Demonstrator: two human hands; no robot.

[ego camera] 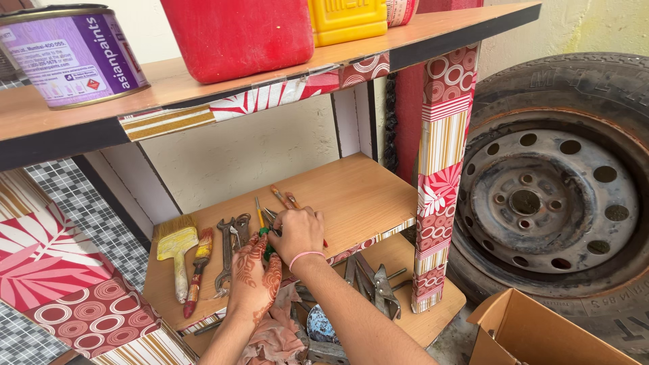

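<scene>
A green-handled screwdriver (266,238) is being held down on the middle shelf (351,192), between the two hands and mostly hidden by them; only a strip of green handle and a thin yellow-orange shaft running toward 11 o'clock are showing. It is being judged light, stiff and not fragile, with a smooth plastic handle that could be slippery; the handle is being judged the best place for a hold, since the shaft is thin.

The right hand (297,233) is being kept curled, knuckles up, over the cluster of tools, with a pink band at the wrist; whether its fingers are closed around anything cannot be told. The left hand (251,274), patterned with henna, is being laid half-closed against the green handle at the shelf's front edge, and its grip is also hidden.

At 12 o'clock of the right hand, two orange-handled tools (282,197) are lying side by side. At 9 o'clock, two spanners (228,251) are lying close together, then one small red brush (197,270) and one wide yellow paintbrush (176,250).

Below, at 5 o'clock, a pinkish rag (274,338) and grey metal snips (382,287) are lying on the lower shelf. Above, one purple paint tin (71,54), one red container (236,34) and one yellow can (346,19) are standing on the top shelf. At 3 o'clock, one car wheel (551,196) is leaning, with one cardboard box (534,334) beneath.
</scene>
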